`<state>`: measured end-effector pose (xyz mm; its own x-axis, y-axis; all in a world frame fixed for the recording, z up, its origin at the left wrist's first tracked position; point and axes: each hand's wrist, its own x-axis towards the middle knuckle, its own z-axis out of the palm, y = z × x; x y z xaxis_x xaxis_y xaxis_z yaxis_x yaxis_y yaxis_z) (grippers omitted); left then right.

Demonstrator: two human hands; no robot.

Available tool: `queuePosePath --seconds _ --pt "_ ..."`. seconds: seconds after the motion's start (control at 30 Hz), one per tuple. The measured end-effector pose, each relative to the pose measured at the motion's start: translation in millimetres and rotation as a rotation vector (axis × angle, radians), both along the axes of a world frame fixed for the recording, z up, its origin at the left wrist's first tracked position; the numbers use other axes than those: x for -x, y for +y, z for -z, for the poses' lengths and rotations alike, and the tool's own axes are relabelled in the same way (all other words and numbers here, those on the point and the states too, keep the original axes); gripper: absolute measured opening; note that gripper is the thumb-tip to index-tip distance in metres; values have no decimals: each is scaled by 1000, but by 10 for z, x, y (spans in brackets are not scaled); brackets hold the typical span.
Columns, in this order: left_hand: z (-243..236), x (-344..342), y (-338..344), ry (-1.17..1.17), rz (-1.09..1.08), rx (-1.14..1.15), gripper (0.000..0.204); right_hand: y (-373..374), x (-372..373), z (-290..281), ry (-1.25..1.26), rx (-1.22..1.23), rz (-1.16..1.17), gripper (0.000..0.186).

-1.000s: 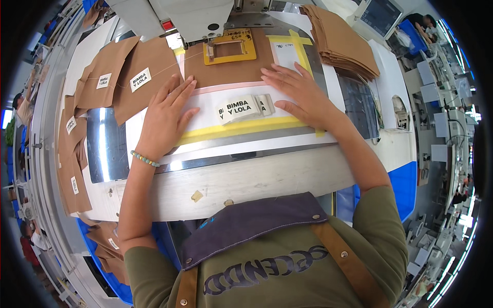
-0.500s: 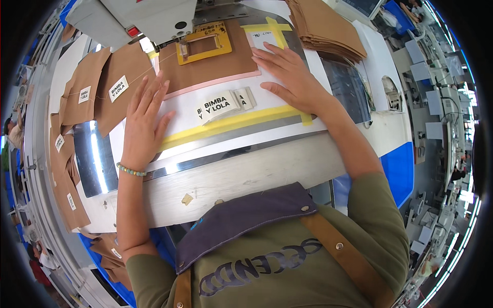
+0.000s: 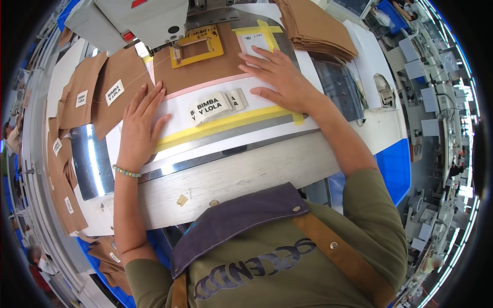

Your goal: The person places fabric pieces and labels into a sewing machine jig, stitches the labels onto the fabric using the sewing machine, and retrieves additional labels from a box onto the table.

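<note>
My left hand point(image 3: 137, 129) lies flat with fingers stretched out on the white work plate, its fingertips by the near left corner of a brown fabric panel point(image 3: 228, 60). A beaded bracelet circles that wrist. My right hand point(image 3: 282, 84) is spread open, fingers over the panel's right edge and a yellow-taped paper point(image 3: 254, 41). Neither hand grips anything. On the panel rests a yellow rectangular clamp frame point(image 3: 215, 51), beneath the white sewing machine head point(image 3: 138, 25). Between my hands sits a small stack of white printed labels point(image 3: 210, 107), just behind a yellow tape strip point(image 3: 205, 130).
Brown pieces with sewn labels point(image 3: 118, 82) overlap at the left, a thread running from one to the machine. A thick pile of brown panels point(image 3: 318, 33) stands at the back right. Blue bins point(image 3: 394, 172) sit below the table. A scrap point(image 3: 182, 200) lies near the front edge.
The whole view has shifted slightly, so things appear a little further left and lower. Both hands stay open in nearly the same places; nothing has been picked up.
</note>
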<state>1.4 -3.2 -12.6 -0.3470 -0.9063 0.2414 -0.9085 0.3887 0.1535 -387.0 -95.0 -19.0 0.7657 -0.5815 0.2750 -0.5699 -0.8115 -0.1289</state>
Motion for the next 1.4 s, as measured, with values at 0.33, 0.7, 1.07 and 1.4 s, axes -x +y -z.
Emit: queuePosePath --seconds 0.33,0.7,1.07,1.4 --pt "9 -13 -5 15 2 -21 54 -4 16 -28 83 -70 -6 59" --pt "-118 74 29 175 40 64 51 6 -52 -130 -137 -8 -67 49" --pt "-188 582 140 486 143 -90 56 211 -637 -340 -221 -237 -233 41" --pt "-156 535 157 652 90 -205 68 142 -600 -340 -349 -471 -212 40"
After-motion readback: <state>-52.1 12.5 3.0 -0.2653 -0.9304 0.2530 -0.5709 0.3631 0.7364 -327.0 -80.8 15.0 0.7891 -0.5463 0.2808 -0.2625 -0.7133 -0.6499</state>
